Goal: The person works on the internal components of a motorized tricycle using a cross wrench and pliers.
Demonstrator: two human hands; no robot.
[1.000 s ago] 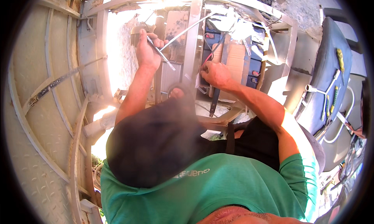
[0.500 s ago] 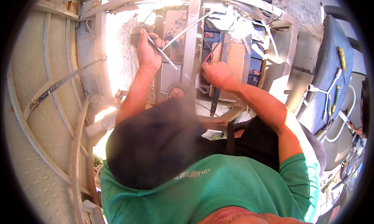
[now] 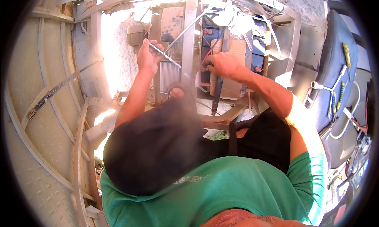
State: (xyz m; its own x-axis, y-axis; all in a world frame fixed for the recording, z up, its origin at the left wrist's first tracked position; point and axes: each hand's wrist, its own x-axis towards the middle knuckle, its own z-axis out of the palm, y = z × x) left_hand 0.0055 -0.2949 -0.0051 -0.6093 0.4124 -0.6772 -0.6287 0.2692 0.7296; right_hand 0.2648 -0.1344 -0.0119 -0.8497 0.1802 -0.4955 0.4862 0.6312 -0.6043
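Observation:
My left hand (image 3: 147, 60) is closed around a silver three-armed socket wrench (image 3: 172, 61). One long arm of the wrench slants up to the right across a metal frame rail (image 3: 190, 45). On the right, my right hand (image 3: 224, 64) has its fingers curled together beside a red cable (image 3: 206, 55), at the left edge of a brown cardboard piece (image 3: 239, 49). What its fingertips grip, if anything, is hidden. Blue batteries (image 3: 257, 61) stand under and around the cardboard. A dark flat bar (image 3: 217, 97) runs down past my right hand.
To the right, a dark seat cushion (image 3: 335, 41) carries another multi-armed socket wrench (image 3: 327, 89) and screwdrivers with yellow-green handles (image 3: 347, 55). A ribbed metal panel (image 3: 43, 108) stands at the left. A finned metal part (image 3: 169, 77) lies below the wrench.
My right hand has turned and shifted slightly up, its fingers more curled. The wrench in my left hand has tilted a little; the whole view has shifted slightly.

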